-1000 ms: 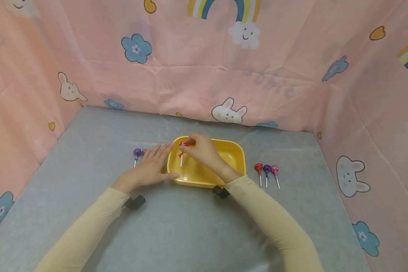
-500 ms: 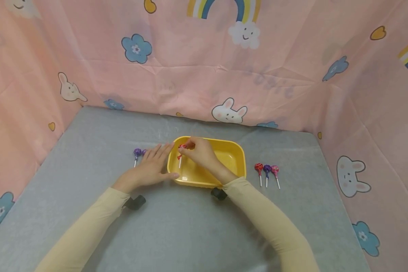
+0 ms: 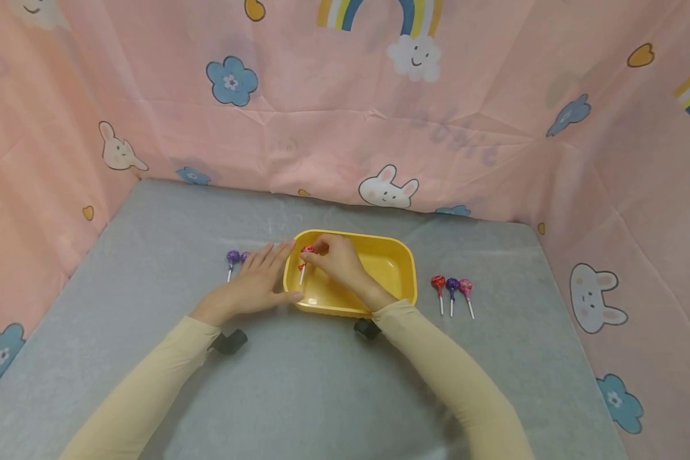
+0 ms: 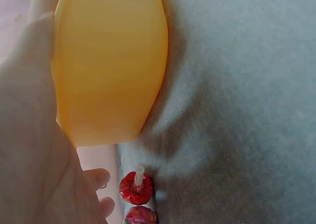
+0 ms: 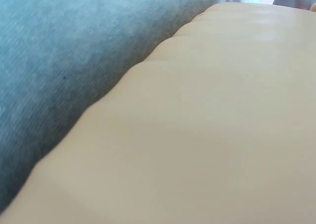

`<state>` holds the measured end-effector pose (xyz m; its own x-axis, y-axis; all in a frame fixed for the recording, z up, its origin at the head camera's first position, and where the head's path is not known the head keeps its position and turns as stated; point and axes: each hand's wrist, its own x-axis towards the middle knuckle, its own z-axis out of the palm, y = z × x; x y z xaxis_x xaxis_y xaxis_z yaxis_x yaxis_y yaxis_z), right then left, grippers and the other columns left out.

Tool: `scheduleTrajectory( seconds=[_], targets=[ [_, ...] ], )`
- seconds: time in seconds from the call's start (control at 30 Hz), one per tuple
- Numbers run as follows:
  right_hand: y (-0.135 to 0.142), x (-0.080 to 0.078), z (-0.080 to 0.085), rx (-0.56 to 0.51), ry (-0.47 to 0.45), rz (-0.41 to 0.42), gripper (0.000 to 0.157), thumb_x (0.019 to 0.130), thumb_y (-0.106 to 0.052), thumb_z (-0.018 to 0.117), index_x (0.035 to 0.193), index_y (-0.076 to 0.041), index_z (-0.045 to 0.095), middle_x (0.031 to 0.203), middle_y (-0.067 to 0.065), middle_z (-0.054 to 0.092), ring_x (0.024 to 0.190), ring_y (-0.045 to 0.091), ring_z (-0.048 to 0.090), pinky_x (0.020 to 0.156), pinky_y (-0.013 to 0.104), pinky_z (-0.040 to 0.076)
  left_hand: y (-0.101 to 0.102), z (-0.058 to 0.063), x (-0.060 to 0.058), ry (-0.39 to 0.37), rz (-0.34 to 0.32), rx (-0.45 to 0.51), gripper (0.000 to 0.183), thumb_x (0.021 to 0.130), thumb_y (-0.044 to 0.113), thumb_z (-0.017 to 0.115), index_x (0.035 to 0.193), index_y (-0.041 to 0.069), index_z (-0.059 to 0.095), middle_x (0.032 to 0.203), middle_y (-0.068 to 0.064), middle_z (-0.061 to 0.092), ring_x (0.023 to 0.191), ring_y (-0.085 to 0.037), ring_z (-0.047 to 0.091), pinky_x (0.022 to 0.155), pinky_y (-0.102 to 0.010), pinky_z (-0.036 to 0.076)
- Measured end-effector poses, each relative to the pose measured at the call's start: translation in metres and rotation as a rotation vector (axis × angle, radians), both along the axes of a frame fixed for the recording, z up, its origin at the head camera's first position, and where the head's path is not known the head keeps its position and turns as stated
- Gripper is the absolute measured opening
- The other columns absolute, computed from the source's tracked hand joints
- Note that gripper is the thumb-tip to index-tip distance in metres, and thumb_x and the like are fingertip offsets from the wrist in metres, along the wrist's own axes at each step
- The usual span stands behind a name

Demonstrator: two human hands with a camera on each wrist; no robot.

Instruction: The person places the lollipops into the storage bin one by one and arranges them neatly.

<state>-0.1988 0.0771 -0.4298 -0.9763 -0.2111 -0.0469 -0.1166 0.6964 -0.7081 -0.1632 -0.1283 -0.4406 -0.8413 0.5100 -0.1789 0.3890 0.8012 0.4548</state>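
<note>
A red-wrapped lollipop point(image 3: 307, 250) is pinched at its head by my right hand point(image 3: 340, 260), over the left end of a yellow plastic basin point(image 3: 391, 271). Its white stick points down toward the basin floor. My left hand point(image 3: 252, 282) lies with spread, straight fingers against the basin's left rim, thumb at the near corner. Past that hand's fingers, the left wrist view shows another red lollipop point(image 4: 136, 188) and a pink-red lollipop point(image 4: 140, 215). In the head view, purple lollipops point(image 3: 232, 257) show beside the left fingers, partly hidden by them.
Right of the basin lie a red lollipop point(image 3: 438, 283), a purple lollipop point(image 3: 452, 285) and a pink lollipop point(image 3: 466, 287) in a row. A grey cloth point(image 3: 299, 383) covers the table. Pink printed curtains point(image 3: 322, 128) stand behind and at both sides.
My right hand has shifted slightly left and toward me, the pinched red lollipop moving with it and its stick tilting a little. The left hand and basin have stayed in place.
</note>
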Motion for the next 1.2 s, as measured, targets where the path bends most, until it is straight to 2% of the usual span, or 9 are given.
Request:
scheduleTrajectory(
  seconds=[0.67,1.0,1.2],
  targets=[
    [-0.001,-0.001,-0.011,0.015,0.032,0.03,0.028,0.088,-0.037,0.075,0.094,-0.01,0.069,0.091,0.003,0.07,0.086,0.017,0.059,0.082,0.029,0.054,0.001,-0.001,0.0,0.016,0.0,0.002,0.108,0.086,0.072,0.055,0.161,0.021,-0.005,0.169,-0.01,0.007,0.155,-0.04,0.002,0.123,-0.064,0.003],
    [-0.001,0.0,-0.011,0.036,0.051,0.064,0.027,0.089,-0.036,0.073,0.093,-0.009,0.07,0.088,0.003,0.069,0.081,0.015,0.057,0.075,0.025,0.049,0.001,-0.001,0.0,0.011,-0.001,0.003,0.107,0.087,0.069,0.056,0.16,0.02,-0.005,0.169,-0.011,0.007,0.155,-0.04,0.003,0.123,-0.065,0.005],
    [-0.001,-0.001,-0.015,0.054,0.059,0.068,0.026,0.089,-0.036,0.073,0.093,-0.01,0.07,0.087,0.002,0.068,0.081,0.015,0.057,0.076,0.026,0.049,0.001,0.0,0.0,0.006,-0.001,0.007,0.107,0.087,0.07,0.056,0.16,0.02,-0.005,0.169,-0.01,0.006,0.156,-0.04,0.002,0.123,-0.065,0.005]
  ],
)
